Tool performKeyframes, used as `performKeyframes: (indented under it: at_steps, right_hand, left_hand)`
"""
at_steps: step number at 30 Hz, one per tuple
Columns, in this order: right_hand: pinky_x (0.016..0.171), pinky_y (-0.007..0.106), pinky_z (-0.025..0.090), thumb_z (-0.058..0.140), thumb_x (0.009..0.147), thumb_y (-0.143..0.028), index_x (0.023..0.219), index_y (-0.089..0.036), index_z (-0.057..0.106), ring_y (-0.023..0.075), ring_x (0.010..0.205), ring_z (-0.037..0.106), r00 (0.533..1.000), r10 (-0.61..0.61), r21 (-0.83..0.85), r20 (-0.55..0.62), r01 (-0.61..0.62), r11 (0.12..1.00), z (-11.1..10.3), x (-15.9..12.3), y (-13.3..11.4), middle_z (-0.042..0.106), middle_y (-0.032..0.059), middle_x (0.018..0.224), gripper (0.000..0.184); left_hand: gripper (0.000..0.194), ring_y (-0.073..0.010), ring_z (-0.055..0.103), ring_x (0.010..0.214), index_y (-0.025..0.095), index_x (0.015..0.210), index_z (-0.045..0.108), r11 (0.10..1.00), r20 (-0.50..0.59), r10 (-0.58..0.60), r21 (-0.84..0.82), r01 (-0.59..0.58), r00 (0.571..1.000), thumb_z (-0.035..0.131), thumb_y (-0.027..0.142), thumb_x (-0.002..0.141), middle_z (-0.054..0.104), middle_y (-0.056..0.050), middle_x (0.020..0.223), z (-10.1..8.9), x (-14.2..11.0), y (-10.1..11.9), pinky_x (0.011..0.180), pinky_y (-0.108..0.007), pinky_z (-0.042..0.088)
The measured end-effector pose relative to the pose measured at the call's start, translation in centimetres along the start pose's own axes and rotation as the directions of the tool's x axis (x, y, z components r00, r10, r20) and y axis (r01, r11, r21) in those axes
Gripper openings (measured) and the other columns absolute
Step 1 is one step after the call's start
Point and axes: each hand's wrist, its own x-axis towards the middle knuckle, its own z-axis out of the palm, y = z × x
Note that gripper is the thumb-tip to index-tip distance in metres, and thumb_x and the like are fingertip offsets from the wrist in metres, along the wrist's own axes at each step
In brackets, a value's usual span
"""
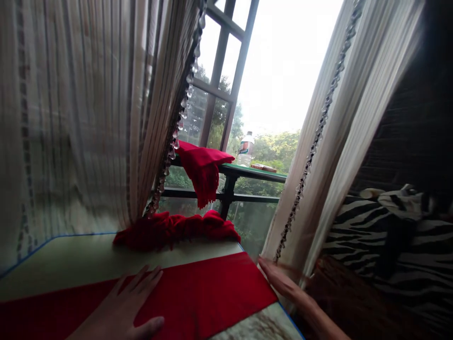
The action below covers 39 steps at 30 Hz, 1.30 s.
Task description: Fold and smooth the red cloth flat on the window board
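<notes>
The upper left and right are filled by pale, striped curtains (88,94) edged with beads. Across the bottom, a pale, blue-edged counter (85,255) is partly covered by a red strip of cloth (208,288), laid flat, plain and straight-edged. Behind it, at centre, bunched red fabric (177,231) is heaped. At lower left, the strip is touched by the left hand (127,302), fingers spread, nothing gripped. At lower right, its end is met by the blurred right hand (283,283); whether its fingers are grasping cannot be told. Above centre, a labelled, capped bottle (245,148) is seen, its contents unclear.
</notes>
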Motion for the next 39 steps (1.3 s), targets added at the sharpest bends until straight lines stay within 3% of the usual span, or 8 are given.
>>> performKeyframes:
  at_steps: [3,6,8,12,19,25,32,39]
  right_hand:
    - [0.111,0.049,0.036,0.007,0.099,-0.065,0.148,-0.020,0.045,0.0297,0.139,0.044,0.998,0.056,0.034,0.031,-0.057,0.998,0.0,0.8,-1.4,0.049,0.0180,0.150,0.077]
    - [0.120,0.046,0.020,0.025,0.098,-0.067,0.151,-0.026,0.039,0.0264,0.150,0.024,0.996,-0.032,0.074,0.081,0.026,0.997,0.9,2.1,-4.9,0.029,0.0116,0.163,0.069]
    - [0.123,0.045,0.012,0.034,0.096,-0.068,0.152,-0.031,0.037,0.0246,0.152,0.015,0.982,-0.129,0.108,0.139,0.114,0.988,1.7,2.7,-7.5,0.024,0.0056,0.165,0.067]
    - [0.124,0.053,0.005,0.037,0.095,-0.070,0.153,-0.029,0.035,0.0303,0.153,0.011,0.951,-0.196,0.143,0.239,0.165,0.976,2.9,2.9,-10.0,0.021,0.0084,0.165,0.071]
    - [0.124,0.052,0.002,0.031,0.095,-0.072,0.154,-0.032,0.030,0.0265,0.153,0.005,0.952,-0.160,0.137,0.259,0.128,0.982,2.3,1.8,-8.0,0.016,0.0032,0.166,0.072]
    - [0.124,0.053,0.002,0.033,0.092,-0.075,0.154,-0.034,0.030,0.0270,0.153,0.008,0.961,-0.110,0.090,0.253,0.090,0.992,2.5,0.8,-6.9,0.016,0.0027,0.166,0.074]
    - [0.125,0.050,0.000,0.032,0.093,-0.074,0.154,-0.036,0.028,0.0238,0.153,0.008,0.962,-0.088,0.074,0.258,0.071,0.995,2.5,0.5,-5.4,0.017,-0.0007,0.165,0.072]
    - [0.125,0.046,0.002,0.031,0.096,-0.066,0.153,-0.040,0.026,0.0199,0.153,0.008,0.961,0.002,0.061,0.277,-0.020,0.998,1.3,-0.5,-1.2,0.016,-0.0056,0.165,0.064]
  left_hand:
    - [0.083,-0.0384,0.026,0.147,0.028,0.154,0.031,1.000,0.008,-0.001,0.023,0.001,1.000,0.043,0.078,0.089,0.027,-0.005,0.159,-0.3,-0.2,0.3,0.119,-0.062,0.020]
    - [0.080,-0.0382,0.030,0.146,0.029,0.153,0.033,0.999,-0.040,0.016,0.029,-0.015,0.999,0.045,0.076,0.090,0.031,-0.007,0.157,-0.2,-0.2,0.3,0.118,-0.062,0.024]
    - [0.078,-0.0374,0.031,0.145,0.031,0.153,0.032,0.999,-0.069,0.026,0.028,-0.024,0.997,0.046,0.074,0.090,0.032,-0.007,0.157,0.1,-0.1,0.1,0.118,-0.062,0.024]
    - [0.076,-0.0359,0.024,0.148,0.032,0.154,0.029,0.999,-0.057,0.021,0.037,-0.019,0.998,0.046,0.072,0.092,0.029,-0.005,0.159,0.6,-0.5,-1.2,0.120,-0.060,0.016]
    - [0.074,-0.0356,0.022,0.149,0.038,0.153,0.029,0.981,-0.065,-0.169,0.086,0.174,0.983,0.046,0.074,0.090,0.028,0.000,0.160,0.4,-4.2,-4.4,0.119,-0.064,0.011]
    - [0.074,-0.0352,0.022,0.149,0.039,0.152,0.030,0.972,-0.057,-0.202,0.113,0.208,0.978,0.045,0.076,0.089,0.028,0.001,0.160,0.9,-5.4,-5.2,0.119,-0.065,0.008]
    - [0.076,-0.0354,0.022,0.149,0.037,0.153,0.029,0.975,-0.036,-0.191,0.105,0.194,0.981,0.046,0.075,0.089,0.028,-0.001,0.160,0.4,-4.6,-2.9,0.119,-0.065,0.007]
    - [0.075,-0.0344,0.017,0.151,0.040,0.154,0.025,0.981,-0.037,-0.166,0.090,0.169,0.985,0.040,0.077,0.090,0.024,0.000,0.162,1.4,-2.5,0.5,0.118,-0.067,0.002]
